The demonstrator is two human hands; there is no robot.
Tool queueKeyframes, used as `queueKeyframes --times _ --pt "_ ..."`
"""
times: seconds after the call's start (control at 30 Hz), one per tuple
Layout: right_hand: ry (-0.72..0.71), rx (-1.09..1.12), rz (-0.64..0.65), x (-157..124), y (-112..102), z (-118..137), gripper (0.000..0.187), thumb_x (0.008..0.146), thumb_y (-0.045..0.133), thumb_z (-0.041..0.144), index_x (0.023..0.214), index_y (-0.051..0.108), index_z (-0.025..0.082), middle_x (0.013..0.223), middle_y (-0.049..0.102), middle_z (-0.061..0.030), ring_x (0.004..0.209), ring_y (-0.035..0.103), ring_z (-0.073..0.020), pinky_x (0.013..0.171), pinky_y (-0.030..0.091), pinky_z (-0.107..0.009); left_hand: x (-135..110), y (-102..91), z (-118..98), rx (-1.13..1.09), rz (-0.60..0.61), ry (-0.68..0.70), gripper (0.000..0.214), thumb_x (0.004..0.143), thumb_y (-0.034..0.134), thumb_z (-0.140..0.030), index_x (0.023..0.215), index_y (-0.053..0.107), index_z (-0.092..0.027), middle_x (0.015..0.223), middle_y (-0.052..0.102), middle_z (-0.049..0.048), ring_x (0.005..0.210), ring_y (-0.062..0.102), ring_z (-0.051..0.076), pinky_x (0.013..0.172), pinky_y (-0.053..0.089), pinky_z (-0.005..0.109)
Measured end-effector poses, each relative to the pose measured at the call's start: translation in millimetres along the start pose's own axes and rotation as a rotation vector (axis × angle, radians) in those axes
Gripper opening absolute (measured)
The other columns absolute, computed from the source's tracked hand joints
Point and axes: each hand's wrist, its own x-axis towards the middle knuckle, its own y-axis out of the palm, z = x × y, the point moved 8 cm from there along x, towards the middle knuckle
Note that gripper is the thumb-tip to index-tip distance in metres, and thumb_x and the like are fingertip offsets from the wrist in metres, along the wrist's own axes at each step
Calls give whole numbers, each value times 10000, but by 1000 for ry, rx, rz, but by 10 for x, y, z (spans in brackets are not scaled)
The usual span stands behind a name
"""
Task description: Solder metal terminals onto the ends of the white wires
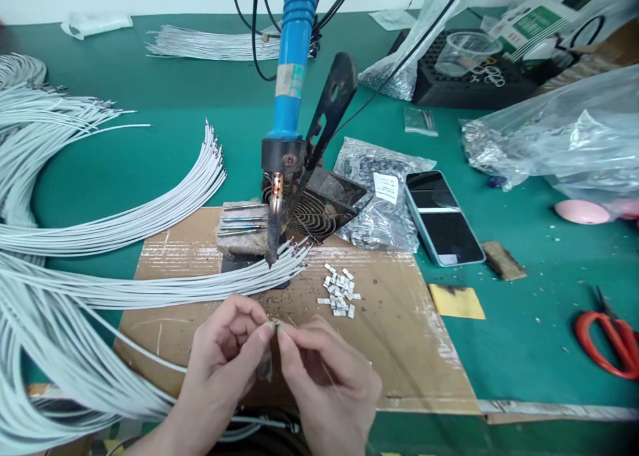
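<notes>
My left hand is closed in a pinch above the cardboard. A single white cable runs from the left into this hand. Opposite it, my right hand pinches with thumb and forefinger, its fingertips almost against the left ones. A tiny dark tip shows between the two pinches, too small to name. One fine strand is visible near my right palm. Just beyond the hands hangs the soldering iron, tip down, over a bundle of white cables. Small white pieces lie in a pile to the right of it.
A cardboard sheet covers part of the green table. More white cables fill the left side. On the right are a bag of parts, a phone, a yellow sponge and red-handled scissors.
</notes>
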Motion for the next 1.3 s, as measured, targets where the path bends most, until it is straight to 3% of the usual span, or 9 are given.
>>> queueKeyframes --times 0.1,0.17,0.33,0.43,0.63,0.77,0.93,1.07,1.3 --pt "-332 -186 -28 -47 2 256 345 811 719 -39 994 784 247 707 756 -27 569 623 -159 523 523 -280 17 -35 -25 -34 -9 30 267 908 797 -434 874 697 -188 721 643 -13 625 513 101 534 379 171" --pt "-401 -223 5 -38 -2 316 389 813 709 -54 1047 767 252 747 775 -39 598 653 -170 548 547 -296 24 -54 -48 -19 -10 54 252 911 797 -411 872 712 -178 758 663 2 663 539 107 572 417 168" --pt "-155 -85 223 147 -36 150 170 947 660 96 901 749 233 719 719 1 624 632 -141 588 507 -268 24 -72 -53 -19 -28 63 241 915 786 -381 826 695 -177 665 602 -33 562 476 80 526 396 154" --pt "-44 -66 363 251 -13 72 266 1038 555 247 809 687 212 695 626 7 648 594 -149 590 453 -278 12 -54 -43 -10 -29 56 220 895 798 -341 801 690 -174 652 594 -37 544 458 73 506 376 144" --pt "-298 -176 536 282 152 223 256 1004 523 101 780 571 216 693 570 5 705 524 -172 662 435 -317 26 -16 -7 -4 21 -7 230 876 798 -344 778 683 -170 620 596 -33 506 451 72 477 345 156" --pt "-451 -286 442 223 85 239 247 960 519 56 781 574 218 682 609 -1 645 509 -165 661 471 -329 50 -3 -45 60 8 -61 245 787 859 -326 727 685 -164 557 560 -47 480 407 70 462 294 170" --pt "-202 -465 -3 354 -648 -95 208 1026 582 128 859 657 225 698 607 14 618 517 -159 544 398 -286 78 -129 -205 81 -182 -28 248 697 902 -310 686 703 -163 546 538 -60 489 369 62 474 271 174" --pt "-164 -589 15 379 -930 -288 33 911 788 203 927 772 227 715 656 12 635 537 -167 609 443 -303 109 -161 -218 47 -209 -3 235 690 905 -292 679 708 -165 559 565 -54 488 394 59 473 289 170" --pt "-64 -571 -1 193 -935 -348 88 903 783 267 831 748 231 659 646 20 544 545 -141 528 461 -275 128 -139 -203 67 -185 24 177 721 871 -241 681 714 -169 532 569 -57 474 435 57 473 323 153"
